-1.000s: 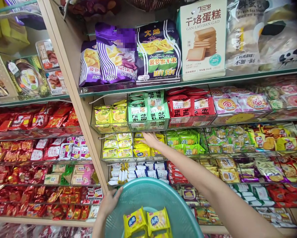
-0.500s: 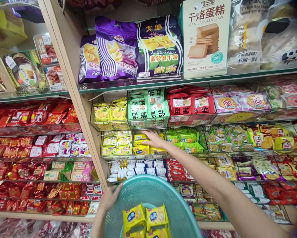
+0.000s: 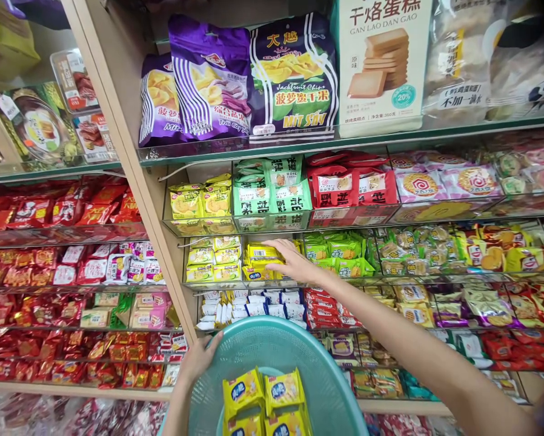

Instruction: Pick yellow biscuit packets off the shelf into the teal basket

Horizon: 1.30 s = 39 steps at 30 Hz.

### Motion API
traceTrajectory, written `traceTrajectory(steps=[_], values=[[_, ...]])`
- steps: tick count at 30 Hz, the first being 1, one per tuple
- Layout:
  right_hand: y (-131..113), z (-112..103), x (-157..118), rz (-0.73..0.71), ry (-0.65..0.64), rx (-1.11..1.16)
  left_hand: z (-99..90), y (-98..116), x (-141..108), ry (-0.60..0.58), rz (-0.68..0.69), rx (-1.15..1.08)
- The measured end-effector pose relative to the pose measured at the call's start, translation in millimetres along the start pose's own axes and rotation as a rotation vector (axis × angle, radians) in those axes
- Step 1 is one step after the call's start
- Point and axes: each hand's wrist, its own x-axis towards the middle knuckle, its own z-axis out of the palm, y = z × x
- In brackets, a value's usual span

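Note:
My left hand [image 3: 202,358] grips the left rim of a teal plastic basket [image 3: 331,369] with perforated walls. Inside the basket, several yellow snack packets [image 3: 285,392] with blue labels stand in two columns. My right hand [image 3: 291,264] reaches into a shelf compartment of matching yellow packets [image 3: 257,272]. Its fingers are stretched out and its thumb is apart from them, over the packets at the compartment's right side. The hand covers some of these packets, and whether the fingertips touch them I cannot tell.
Pale yellow packets [image 3: 214,260] lie left of that compartment, green packets [image 3: 338,251] right of it. A glass shelf [image 3: 272,145] above carries purple chip bags [image 3: 212,79] and a biscuit box [image 3: 381,66]. An upright wooden divider [image 3: 133,151] stands at left.
My right hand has shifted slightly right and down over the yellow packets, and the gap between its fingers and thumb shows wider. The left hand keeps its hold; the view has shifted slightly.

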Motion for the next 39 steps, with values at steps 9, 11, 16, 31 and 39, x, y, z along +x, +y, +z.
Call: traceTrajectory(steps=[9, 11, 16, 31, 39], values=[[-57.1, 26.1, -71.0, 0.532, 0.071, 1.428, 4.3, -1.1, 7.4, 0.006, 0.01, 0.024], [-62.1, 32.3, -78.7, 0.639, -0.013, 1.686, 5.7, -0.4, 9.5, 0.005, 0.008, 0.017], [-63.2, 36.1, -86.0, 0.701, -0.105, 1.924, 8.8, 0.3, 14.1, -0.007, 0.029, -0.001], [-51.5, 58.1, -108.1, 0.886, -0.019, 1.653, 5.6, 7.4, 15.8, -0.001, 0.037, -0.005], [-30.2, 84.2, -129.2, 0.973, -0.517, 1.153, 1.6, 14.5, 9.8, 0.0, 0.04, 0.031]])
